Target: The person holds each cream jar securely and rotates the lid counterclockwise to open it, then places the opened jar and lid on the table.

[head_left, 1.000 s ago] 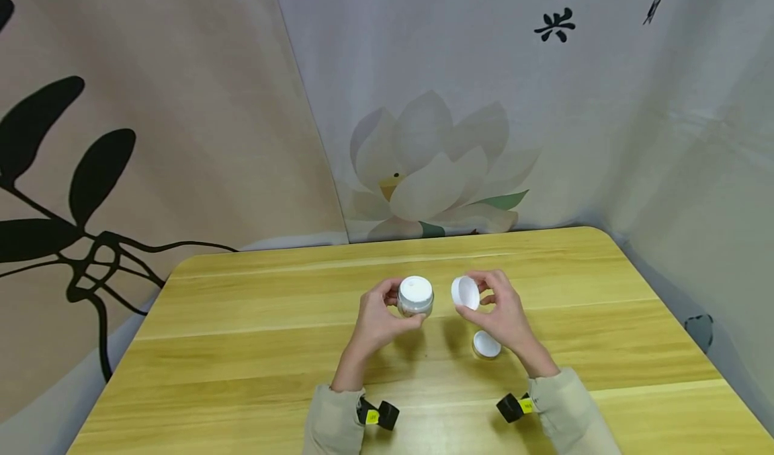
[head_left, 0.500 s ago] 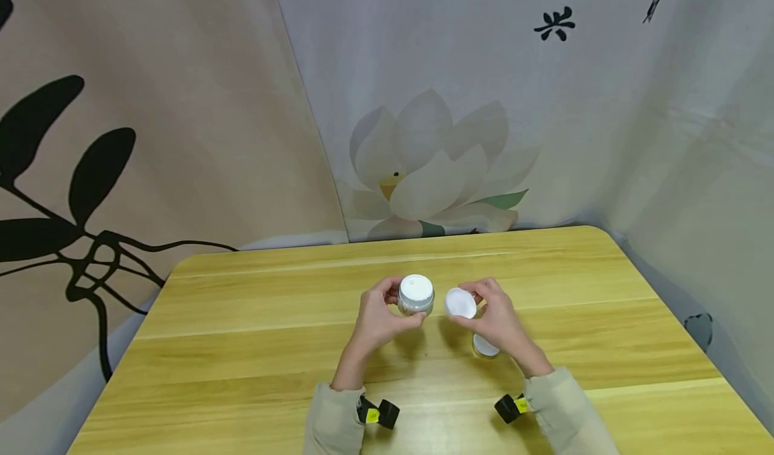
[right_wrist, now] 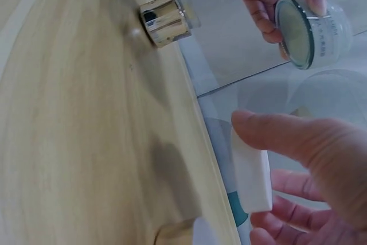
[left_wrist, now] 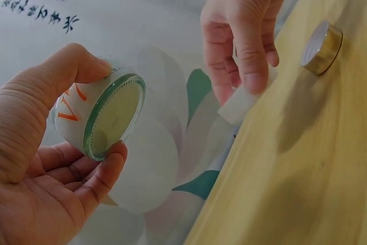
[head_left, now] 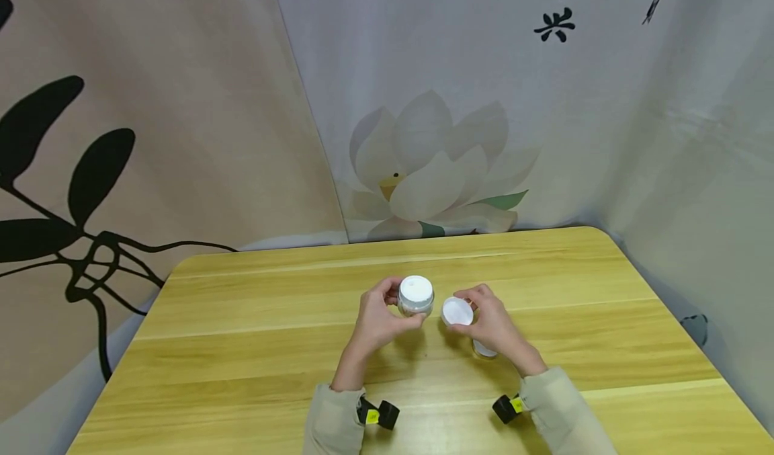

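Observation:
My left hand (head_left: pixel 381 317) grips a small glass jar (head_left: pixel 416 296) by its sides, thumb and fingers on opposite sides, above the table. Seen from above, the jar has a white top; its clear base and orange lettering show in the left wrist view. To its right, my right hand (head_left: pixel 492 324) pinches a shallow round white lid (head_left: pixel 457 312) by the rim, hollow face toward the head camera. Lid and jar are apart. On the table, partly behind the right hand, sits a low round gold piece with a white face (left_wrist: pixel 322 48).
A second gold cylinder with a clear part (right_wrist: pixel 166 20) stands on the wooden table (head_left: pixel 254 347) in the right wrist view; the head view does not show it. Behind the far edge hangs a printed cloth (head_left: pixel 447 166). Black wrist cameras (head_left: pixel 387 415) sit at both cuffs.
My right hand has moved left and toward me with the white lid, and the lid's tilt has changed. It now covers more of the gold piece. The left hand and jar have stayed nearly still.

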The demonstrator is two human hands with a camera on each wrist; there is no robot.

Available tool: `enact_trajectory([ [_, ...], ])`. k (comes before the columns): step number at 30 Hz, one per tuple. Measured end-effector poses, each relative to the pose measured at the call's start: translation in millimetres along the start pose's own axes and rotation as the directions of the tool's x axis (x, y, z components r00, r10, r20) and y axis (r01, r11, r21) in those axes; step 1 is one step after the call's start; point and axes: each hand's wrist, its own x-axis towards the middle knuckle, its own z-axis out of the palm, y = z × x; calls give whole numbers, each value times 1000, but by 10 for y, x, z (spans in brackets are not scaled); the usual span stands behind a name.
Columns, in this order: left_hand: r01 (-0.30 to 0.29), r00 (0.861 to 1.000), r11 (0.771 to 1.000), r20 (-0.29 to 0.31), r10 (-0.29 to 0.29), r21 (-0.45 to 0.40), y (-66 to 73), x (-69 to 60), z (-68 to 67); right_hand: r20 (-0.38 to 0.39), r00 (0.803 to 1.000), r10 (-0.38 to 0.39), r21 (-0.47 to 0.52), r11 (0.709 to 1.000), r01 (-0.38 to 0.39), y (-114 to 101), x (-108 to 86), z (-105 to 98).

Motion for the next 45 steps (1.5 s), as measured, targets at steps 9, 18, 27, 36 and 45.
enact_trajectory([
  [9,4,1000,1000,3,-4,6,13,-7,-3,41,999,33,-51,998,-31,43,5,52],
  [18,20,1000,1000,4,-21,19,1,-9,2,105,993,52,-79,996,-43,62,-10,94],
  [27,12,1000,1000,7,-12,9,-2,-13,-7,142,987,78,-110,992,-62,90,10,136],
  [36,9,1000,1000,4,-9,23,-76,-3,8,165,982,90,-119,990,-71,73,35,124],
  [45,41,999,993,14,-42,108,-509,19,89,160,984,75,-140,989,-52,85,31,124],
])
